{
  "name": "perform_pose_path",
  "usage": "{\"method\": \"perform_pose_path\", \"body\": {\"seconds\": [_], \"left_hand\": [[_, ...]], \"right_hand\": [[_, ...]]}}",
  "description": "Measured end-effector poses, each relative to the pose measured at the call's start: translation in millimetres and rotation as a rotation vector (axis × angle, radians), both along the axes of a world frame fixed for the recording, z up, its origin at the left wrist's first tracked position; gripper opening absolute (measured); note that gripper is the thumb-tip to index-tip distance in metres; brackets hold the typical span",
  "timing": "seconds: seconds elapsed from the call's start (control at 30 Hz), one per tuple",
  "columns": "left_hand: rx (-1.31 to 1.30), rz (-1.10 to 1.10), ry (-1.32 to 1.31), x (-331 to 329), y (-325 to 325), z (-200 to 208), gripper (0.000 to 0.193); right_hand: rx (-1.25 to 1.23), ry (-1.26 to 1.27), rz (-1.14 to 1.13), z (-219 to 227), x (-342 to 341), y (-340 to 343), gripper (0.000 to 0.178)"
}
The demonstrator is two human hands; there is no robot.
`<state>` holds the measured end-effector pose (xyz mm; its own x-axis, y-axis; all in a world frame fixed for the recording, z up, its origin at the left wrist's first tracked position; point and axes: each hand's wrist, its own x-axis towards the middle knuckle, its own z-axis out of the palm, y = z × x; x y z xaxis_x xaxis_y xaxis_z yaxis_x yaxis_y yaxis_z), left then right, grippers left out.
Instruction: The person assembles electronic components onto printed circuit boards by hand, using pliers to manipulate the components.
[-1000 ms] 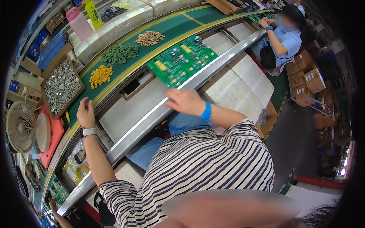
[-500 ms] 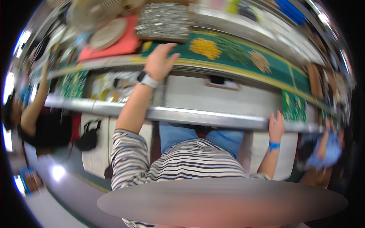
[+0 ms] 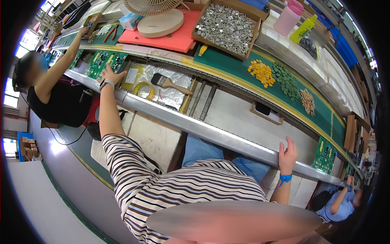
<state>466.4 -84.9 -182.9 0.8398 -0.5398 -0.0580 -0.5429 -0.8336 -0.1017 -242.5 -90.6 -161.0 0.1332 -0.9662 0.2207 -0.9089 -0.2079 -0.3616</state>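
My left hand (image 3: 111, 76) reaches out to the left with its fingers spread and nothing in them. It is at the near right corner of a green circuit board (image 3: 96, 65) lying on the rail line; whether the fingertips touch it I cannot tell. My right hand (image 3: 287, 155) is at the metal front rail (image 3: 219, 132), fingers stretched up and apart, holding nothing. A blue wrist strap (image 3: 285, 178) is round that wrist. Another green circuit board (image 3: 324, 156) lies on the line to the right of it.
A tray with a brush (image 3: 164, 81) and yellow tape roll (image 3: 144, 90) sits beside my left hand. Beyond are a box of metal parts (image 3: 225, 28), piles of yellow discs (image 3: 261, 73), green discs (image 3: 285, 81) and tan pieces (image 3: 307, 101), and a fan (image 3: 156, 22). Co-workers sit on both sides.
My left hand has moved left, from beside the bench's far strip to the circuit board. The view has turned left. My right hand stays by the front rail.
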Motion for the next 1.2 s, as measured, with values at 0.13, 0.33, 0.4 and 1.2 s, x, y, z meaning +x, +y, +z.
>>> {"method": "perform_pose_path", "body": {"seconds": [0.13, 0.33, 0.4, 1.2], "left_hand": [[0.029, -0.065, -0.022, 9, -19, -21, 0.102], [-0.063, -0.262, -0.065, -13, -2, -23, 0.089], [-0.055, -0.299, -0.067, -38, -1, -15, 0.093], [0.126, -1.119, 0.148, -337, 11, 49, 0.087]], "right_hand": [[0.064, -0.026, -0.053, -3, -6, 4, 0.024], [0.000, -0.092, 0.112, 3, 1, -11, 0.020], [-0.095, -0.088, 0.198, 6, 1, -27, 0.018], [-0.325, 0.146, 0.275, -20, 75, -177, 0.013]]}}
